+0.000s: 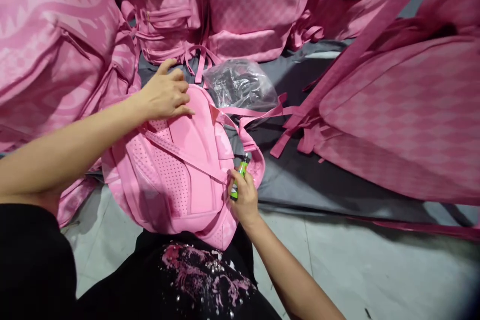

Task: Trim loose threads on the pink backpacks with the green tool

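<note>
A small pink backpack (200,152) lies tilted over my lap, its perforated padded back panel and a shoulder strap facing up. My left hand (167,92) rests on the top end of the backpack, fingers loosely bent and apart, nothing visible between them. At the backpack's right side, my right hand (245,195) is closed around a bright green lighter (240,177), its dark and silvery top end pointing up and away from me. A loop of pink strap (257,160) curves just beyond that hand.
Beyond the backpack lies a clear plastic bag (242,85) on a dark grey cloth (296,180). Several pink backpacks surround it: a large one (405,120) at right, another (56,45) at left, and upright ones (258,5) behind. Pale floor (337,250) shows in front.
</note>
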`<state>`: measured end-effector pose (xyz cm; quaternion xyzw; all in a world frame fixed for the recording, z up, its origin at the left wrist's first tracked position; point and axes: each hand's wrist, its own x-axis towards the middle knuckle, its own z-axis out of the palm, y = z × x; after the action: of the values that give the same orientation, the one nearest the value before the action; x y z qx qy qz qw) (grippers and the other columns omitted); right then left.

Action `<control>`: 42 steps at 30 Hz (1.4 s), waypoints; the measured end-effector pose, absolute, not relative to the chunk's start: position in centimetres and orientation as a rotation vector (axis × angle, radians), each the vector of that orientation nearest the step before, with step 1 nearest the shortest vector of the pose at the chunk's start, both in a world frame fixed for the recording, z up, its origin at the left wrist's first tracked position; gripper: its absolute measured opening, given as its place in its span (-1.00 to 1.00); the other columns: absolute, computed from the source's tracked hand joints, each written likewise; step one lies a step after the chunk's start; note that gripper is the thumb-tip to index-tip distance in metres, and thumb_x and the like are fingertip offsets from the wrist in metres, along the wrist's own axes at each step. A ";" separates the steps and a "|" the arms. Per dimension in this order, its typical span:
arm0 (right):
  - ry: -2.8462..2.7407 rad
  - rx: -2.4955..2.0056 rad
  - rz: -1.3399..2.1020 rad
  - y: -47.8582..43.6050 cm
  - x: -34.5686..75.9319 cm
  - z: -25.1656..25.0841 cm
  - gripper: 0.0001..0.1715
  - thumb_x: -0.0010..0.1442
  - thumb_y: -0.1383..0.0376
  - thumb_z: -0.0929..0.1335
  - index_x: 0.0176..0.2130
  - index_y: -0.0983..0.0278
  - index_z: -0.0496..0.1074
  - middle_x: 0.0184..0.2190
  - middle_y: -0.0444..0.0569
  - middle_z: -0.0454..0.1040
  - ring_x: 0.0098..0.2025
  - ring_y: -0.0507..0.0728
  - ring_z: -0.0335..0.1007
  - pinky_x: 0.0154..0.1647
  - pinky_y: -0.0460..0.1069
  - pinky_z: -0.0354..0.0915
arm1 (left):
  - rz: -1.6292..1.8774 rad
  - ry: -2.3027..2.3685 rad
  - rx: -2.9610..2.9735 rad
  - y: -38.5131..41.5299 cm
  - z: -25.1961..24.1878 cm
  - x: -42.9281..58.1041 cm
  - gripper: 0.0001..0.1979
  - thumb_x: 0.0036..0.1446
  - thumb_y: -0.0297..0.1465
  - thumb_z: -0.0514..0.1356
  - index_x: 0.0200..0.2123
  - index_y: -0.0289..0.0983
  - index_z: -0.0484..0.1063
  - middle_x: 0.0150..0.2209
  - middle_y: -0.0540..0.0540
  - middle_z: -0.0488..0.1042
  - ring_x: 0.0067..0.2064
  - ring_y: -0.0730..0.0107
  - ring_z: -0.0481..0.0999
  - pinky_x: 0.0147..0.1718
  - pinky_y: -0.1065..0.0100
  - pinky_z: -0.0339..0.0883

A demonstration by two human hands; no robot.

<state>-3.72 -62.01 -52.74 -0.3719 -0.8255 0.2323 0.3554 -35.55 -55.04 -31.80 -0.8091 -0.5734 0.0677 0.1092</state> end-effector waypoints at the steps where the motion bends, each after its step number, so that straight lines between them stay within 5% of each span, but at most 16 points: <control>1: -2.120 -0.937 0.580 -62.0 -3.5 -52.3 -0.45 0.20 0.40 0.30 0.18 0.21 0.35 0.07 0.21 0.45 0.12 0.33 0.44 0.12 0.27 0.40 | 0.175 -1.689 -2.392 -55.3 -31.7 -35.2 -0.54 0.20 0.07 0.12 -0.42 -0.19 0.48 -0.31 -0.06 0.45 0.11 0.05 0.35 0.37 -0.18 -0.29; 4: -1.966 -0.845 0.524 -61.8 -3.4 -49.4 -0.57 0.25 0.40 0.34 0.10 0.15 0.36 0.00 0.12 0.55 0.05 0.29 0.52 0.08 0.25 0.41 | 0.209 -1.573 -2.554 -57.8 -32.6 -32.4 -0.55 0.16 0.09 0.19 -0.37 -0.20 0.50 -0.27 -0.08 0.48 0.05 0.06 0.38 0.34 -0.18 -0.10; 7: -1.640 -0.852 0.779 -61.3 -4.6 -44.9 -0.73 0.31 0.36 0.35 0.00 0.13 0.33 -0.30 -0.09 0.61 -0.29 0.15 0.59 -0.16 0.12 0.48 | 0.181 -1.524 -2.585 -60.6 -34.4 -29.8 -0.60 0.22 0.01 0.21 -0.25 -0.23 0.51 -0.20 -0.11 0.50 0.00 0.12 0.39 0.31 -0.12 0.08; 9: -1.444 -0.805 1.083 -60.9 -6.0 -42.4 -0.84 0.37 0.25 0.33 -0.04 0.15 0.30 -0.54 -0.25 0.50 -0.55 0.06 0.48 -0.42 -0.01 0.43 | 0.071 -1.546 -2.537 -61.5 -35.5 -29.2 -0.61 0.21 -0.03 0.24 -0.20 -0.25 0.51 -0.14 -0.13 0.50 0.01 0.12 0.39 0.30 -0.15 0.11; 12: -1.369 -0.781 1.401 -60.3 -8.1 -41.1 -0.71 0.36 0.05 0.33 -0.10 0.20 0.35 -0.67 -0.30 0.39 -0.71 0.00 0.31 -0.65 -0.10 0.30 | -0.089 -1.520 -2.526 -62.0 -36.8 -29.5 -0.63 0.17 -0.06 0.30 -0.20 -0.27 0.50 -0.13 -0.13 0.51 0.01 0.09 0.39 0.27 -0.23 0.17; 18: -1.379 -1.022 1.328 -60.5 -8.5 -42.8 -0.68 0.23 0.06 0.45 -0.21 0.25 0.44 -0.51 -0.14 0.55 -0.63 0.03 0.42 -0.65 -0.09 0.34 | -0.409 -1.250 -2.476 -63.2 -38.2 -30.1 -0.82 0.34 -0.37 0.14 -0.32 -0.23 0.46 -0.26 -0.02 0.52 -0.03 0.28 0.44 0.37 -0.12 0.06; 28: -1.645 -1.041 1.077 -60.5 -8.9 -43.0 -0.77 0.25 0.14 0.44 -0.20 0.24 0.44 -0.35 -0.07 0.53 -0.41 0.07 0.50 -0.44 -0.02 0.41 | -0.454 -1.286 -2.407 -63.5 -39.4 -29.9 -0.87 0.33 -0.42 0.14 -0.31 -0.19 0.44 -0.24 0.03 0.50 0.01 0.33 0.44 0.44 0.00 -0.04; 42: -1.853 -1.007 0.658 -60.0 -9.8 -41.4 -0.84 0.25 0.22 0.43 -0.29 0.27 0.45 -0.49 -0.15 0.47 -0.59 -0.03 0.29 -0.63 -0.09 0.23 | -0.358 -1.333 -2.387 -63.4 -39.6 -29.8 -0.72 0.39 -0.49 -0.01 -0.27 -0.19 0.48 -0.24 0.06 0.45 0.00 0.40 0.44 0.43 0.04 -0.01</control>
<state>-9.77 -59.98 -41.42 -0.4070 -0.7493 0.2661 0.4495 -29.77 -63.37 -39.60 -0.8498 -0.4745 -0.1273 0.1909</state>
